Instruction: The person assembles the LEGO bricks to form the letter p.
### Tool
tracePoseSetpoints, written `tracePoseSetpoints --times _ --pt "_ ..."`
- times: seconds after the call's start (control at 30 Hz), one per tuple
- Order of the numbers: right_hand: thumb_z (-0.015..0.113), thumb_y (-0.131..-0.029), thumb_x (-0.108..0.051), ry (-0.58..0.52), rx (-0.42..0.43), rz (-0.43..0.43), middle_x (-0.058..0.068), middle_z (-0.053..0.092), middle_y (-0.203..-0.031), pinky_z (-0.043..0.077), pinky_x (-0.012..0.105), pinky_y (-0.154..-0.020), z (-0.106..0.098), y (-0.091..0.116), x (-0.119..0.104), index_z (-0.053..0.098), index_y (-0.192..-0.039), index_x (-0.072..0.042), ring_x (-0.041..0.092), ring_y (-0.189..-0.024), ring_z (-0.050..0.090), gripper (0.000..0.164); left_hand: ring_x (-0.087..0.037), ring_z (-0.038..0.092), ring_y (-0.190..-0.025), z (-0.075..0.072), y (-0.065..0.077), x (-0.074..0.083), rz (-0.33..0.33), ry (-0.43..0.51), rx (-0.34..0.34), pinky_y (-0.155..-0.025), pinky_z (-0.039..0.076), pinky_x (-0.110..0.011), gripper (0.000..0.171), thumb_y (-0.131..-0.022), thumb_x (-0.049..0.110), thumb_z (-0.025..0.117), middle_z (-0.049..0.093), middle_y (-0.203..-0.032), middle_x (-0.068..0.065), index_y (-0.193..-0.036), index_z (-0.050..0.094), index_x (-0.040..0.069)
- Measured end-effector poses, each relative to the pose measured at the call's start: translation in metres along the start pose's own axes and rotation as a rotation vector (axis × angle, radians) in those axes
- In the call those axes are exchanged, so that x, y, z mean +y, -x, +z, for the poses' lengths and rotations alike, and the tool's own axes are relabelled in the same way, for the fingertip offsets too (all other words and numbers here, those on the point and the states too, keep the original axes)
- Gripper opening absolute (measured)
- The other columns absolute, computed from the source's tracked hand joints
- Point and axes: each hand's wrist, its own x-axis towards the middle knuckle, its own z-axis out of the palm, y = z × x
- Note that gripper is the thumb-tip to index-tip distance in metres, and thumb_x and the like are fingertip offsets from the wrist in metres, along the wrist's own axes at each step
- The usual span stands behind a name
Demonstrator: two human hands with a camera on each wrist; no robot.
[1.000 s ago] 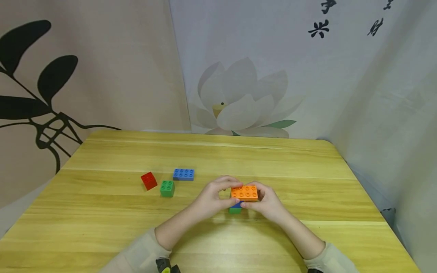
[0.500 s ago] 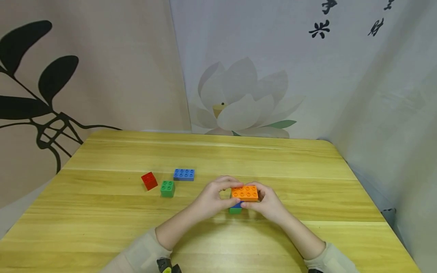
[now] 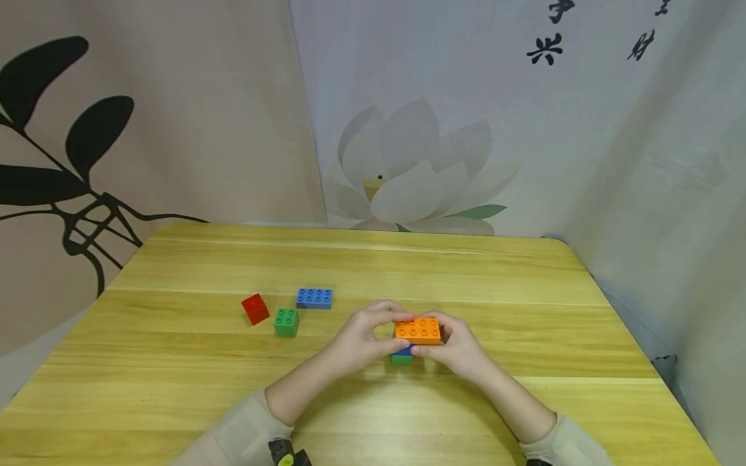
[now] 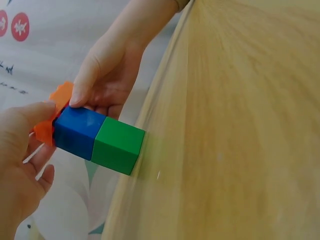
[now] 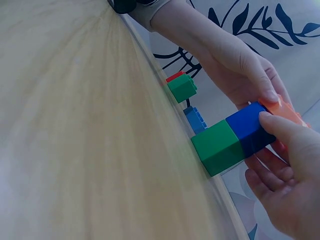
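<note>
Both hands are at an upright stack of toy building bricks in the head view. On top lies an orange brick [image 3: 417, 331] with several studs, overhanging to the right. Under it sit a dark blue brick [image 4: 80, 131] and, lowest, a green brick [image 4: 118, 145] standing on the table. My left hand [image 3: 368, 336] pinches the orange brick at its left end, thumb in front and index finger over the back. My right hand [image 3: 457, 348] grips from the other side, its thumb on the blue brick just below the orange one; its other fingers are partly hidden behind the stack.
Left of the hands on the wooden table [image 3: 495, 278] lie a red brick [image 3: 255, 309], another green brick [image 3: 286, 322] and a lighter blue brick [image 3: 314, 298]. Printed curtains [image 3: 443, 77] hang behind the table's far edge.
</note>
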Motion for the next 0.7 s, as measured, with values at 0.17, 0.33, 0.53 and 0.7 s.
tracePoseSetpoints --times 0.17,0.33,0.53,0.7 --pt "0.077 -0.082 -0.012 0.014 0.001 0.009 0.011 0.062 -0.111 0.051 0.032 -0.083 -0.0003 0.0004 -0.0009 0.059 -0.119 -0.004 0.027 -0.098 0.061 0.043 -0.012 0.056 -0.103 0.0002 0.0007 0.0002 0.037 -0.069 0.001 -0.078 0.054 -0.035 0.038 -0.083 0.01 0.075 0.061 -0.112 0.005 -0.12 0.066 0.006" --pt "0.078 -0.082 -0.014 0.023 0.005 0.02 0.01 0.062 -0.111 0.051 0.032 -0.082 -0.0005 0.0011 -0.0021 0.06 -0.119 -0.005 0.026 -0.098 0.06 0.042 -0.012 0.056 -0.102 -0.0002 0.0022 -0.0001 0.043 -0.044 0.008 -0.078 0.054 -0.036 0.038 -0.083 0.008 0.075 0.061 -0.11 0.004 -0.119 0.067 0.005" --pt "0.078 -0.082 -0.015 0.026 0.018 0.005 0.009 0.063 -0.11 0.051 0.032 -0.082 -0.0003 0.0004 -0.0015 0.06 -0.118 -0.005 0.027 -0.098 0.06 0.042 -0.013 0.056 -0.103 0.0007 0.0016 -0.0005 0.034 -0.047 0.017 -0.08 0.053 -0.038 0.037 -0.084 0.01 0.075 0.061 -0.111 0.004 -0.12 0.066 0.006" --pt "0.078 -0.081 -0.015 0.028 0.02 -0.004 0.008 0.064 -0.11 0.051 0.032 -0.082 -0.0003 0.0003 -0.0006 0.06 -0.119 -0.004 0.027 -0.098 0.061 0.043 -0.012 0.056 -0.104 0.0023 0.0004 0.0008 0.019 -0.058 0.025 -0.086 0.051 -0.037 0.037 -0.083 0.01 0.075 0.061 -0.111 0.004 -0.119 0.067 0.006"
